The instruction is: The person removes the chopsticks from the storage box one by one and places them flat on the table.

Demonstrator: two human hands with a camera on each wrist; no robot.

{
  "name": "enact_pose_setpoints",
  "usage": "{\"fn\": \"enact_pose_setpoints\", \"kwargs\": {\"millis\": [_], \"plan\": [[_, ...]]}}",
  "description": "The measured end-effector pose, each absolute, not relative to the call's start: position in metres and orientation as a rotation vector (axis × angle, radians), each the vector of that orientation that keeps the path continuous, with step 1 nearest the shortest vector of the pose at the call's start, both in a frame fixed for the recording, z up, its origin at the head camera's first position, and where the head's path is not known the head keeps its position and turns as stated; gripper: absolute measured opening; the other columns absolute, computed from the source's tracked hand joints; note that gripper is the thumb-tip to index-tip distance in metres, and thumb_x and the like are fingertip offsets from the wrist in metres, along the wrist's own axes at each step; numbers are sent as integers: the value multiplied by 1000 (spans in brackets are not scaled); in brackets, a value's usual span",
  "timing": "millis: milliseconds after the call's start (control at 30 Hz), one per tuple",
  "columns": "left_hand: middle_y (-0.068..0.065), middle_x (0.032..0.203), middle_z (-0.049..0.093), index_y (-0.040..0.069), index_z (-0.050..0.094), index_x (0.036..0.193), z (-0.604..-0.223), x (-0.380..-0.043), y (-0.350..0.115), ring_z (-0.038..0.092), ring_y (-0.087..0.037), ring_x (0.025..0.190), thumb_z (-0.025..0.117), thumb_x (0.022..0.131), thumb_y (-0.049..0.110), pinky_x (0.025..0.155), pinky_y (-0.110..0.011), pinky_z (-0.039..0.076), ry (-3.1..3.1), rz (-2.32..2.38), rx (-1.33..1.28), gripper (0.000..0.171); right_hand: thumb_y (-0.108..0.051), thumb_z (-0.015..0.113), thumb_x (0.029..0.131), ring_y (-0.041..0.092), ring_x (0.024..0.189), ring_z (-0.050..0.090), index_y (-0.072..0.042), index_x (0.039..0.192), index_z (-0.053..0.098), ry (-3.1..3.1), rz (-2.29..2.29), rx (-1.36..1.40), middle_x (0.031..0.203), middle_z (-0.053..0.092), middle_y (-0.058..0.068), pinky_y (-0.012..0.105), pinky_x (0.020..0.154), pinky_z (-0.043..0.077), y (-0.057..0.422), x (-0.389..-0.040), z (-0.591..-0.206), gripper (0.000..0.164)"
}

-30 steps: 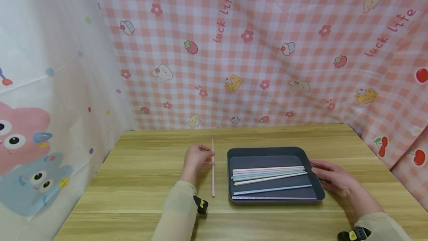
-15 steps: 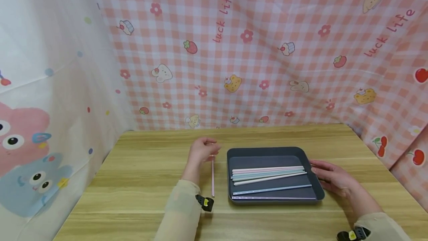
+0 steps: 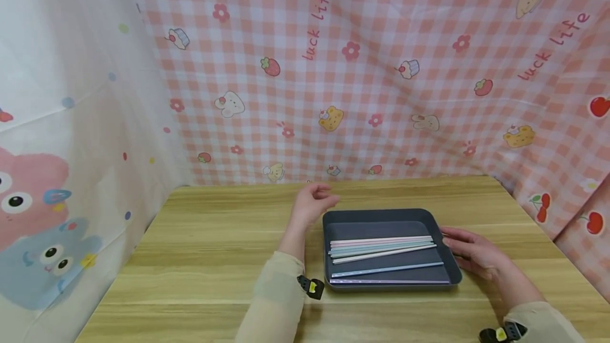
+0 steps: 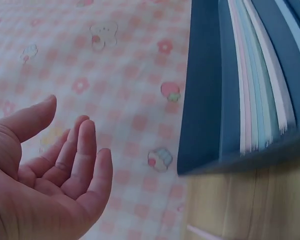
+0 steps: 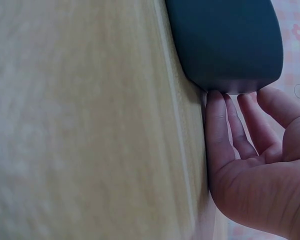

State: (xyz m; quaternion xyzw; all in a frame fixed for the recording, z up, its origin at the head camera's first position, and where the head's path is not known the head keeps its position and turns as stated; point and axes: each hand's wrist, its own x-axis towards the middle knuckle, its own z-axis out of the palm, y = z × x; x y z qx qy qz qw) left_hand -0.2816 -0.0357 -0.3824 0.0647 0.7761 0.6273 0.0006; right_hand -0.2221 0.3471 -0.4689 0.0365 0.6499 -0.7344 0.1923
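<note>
My left hand (image 3: 312, 205) is raised near the far left corner of the dark grey tray (image 3: 376, 216). The left wrist view shows its fingers loosely bent with nothing between them. My right hand (image 3: 476, 250) touches the outside of the tray's right end; in the right wrist view its extended fingertips (image 5: 216, 100) meet the wall. Inside the tray lie several thin pastel sticks (image 3: 381, 246) in a bunch, with a blue stick (image 3: 388, 270) and a lilac stick (image 3: 391, 281) nearer the front. A pink stick (image 4: 202, 232) on the table shows partly in the left wrist view; my left arm hides it in the head view.
The tray stands on a wood-grain table (image 3: 200, 258). A pink checked cloth (image 3: 371, 83) hangs behind the table's far edge, and a white patterned cloth (image 3: 95, 120) hangs on the left.
My left hand has left the pink stick, moving right and away toward the tray's far left corner. The forearm now covers that stick. My right hand and the tray have stayed in place.
</note>
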Motion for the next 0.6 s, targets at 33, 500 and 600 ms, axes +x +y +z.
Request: {"fn": "enact_pose_setpoints", "kwargs": {"millis": [33, 500, 600], "plan": [[-12, 98, 71, -1, 67, 115, -382, -281, -31, 69, -22, 87, 78, 86, 11, 76, -32, 55, 2462, 1957, 226, 33, -10, 63, 98, 9, 94, 63, -35, 102, 73, 1825, -2061, 107, 104, 68, -11, 29, 81, 54, 347, -222, -469, 27], [-8, 94, 74, 2, 68, 119, -383, -280, 20, 69, -19, 90, 81, 82, 9, 76, -28, 55, 2441, 1914, 425, 40, -12, 62, 99, 8, 94, 64, -36, 101, 72, 1836, -2072, 77, 103, 68, -12, 29, 80, 55, 346, -221, -471, 27], [-5, 95, 73, 4, 67, 121, -385, -281, 29, 68, -15, 88, 82, 82, 11, 76, -26, 55, 2424, 1884, 401, 42, -12, 63, 98, 8, 93, 64, -35, 103, 72, 1860, -2055, 102, 103, 67, -12, 29, 80, 55, 346, -221, -470, 25]]}}
